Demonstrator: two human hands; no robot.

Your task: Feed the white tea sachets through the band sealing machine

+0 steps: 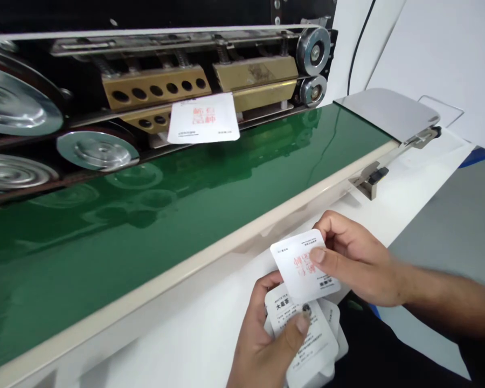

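In the head view my left hand (267, 339) grips a stack of small white packets (311, 345), its thumb pressed on the top one, which bears black print. The packets fan out a little at the lower right. My right hand (359, 258) pinches one white packet (293, 258) with red and black print between thumb and fingers, just above the stack. Another white packet (204, 121) with red print is at the band of the sealing machine (157, 81), sticking out over the green conveyor belt (178, 221).
Metal wheels (99, 148) and brass-coloured blocks (256, 75) line the machine behind the belt. A pale rail (210, 258) runs along the belt's near edge, with a bracket (369, 180) on it. A metal plate (392, 110) extends from the belt's right end.
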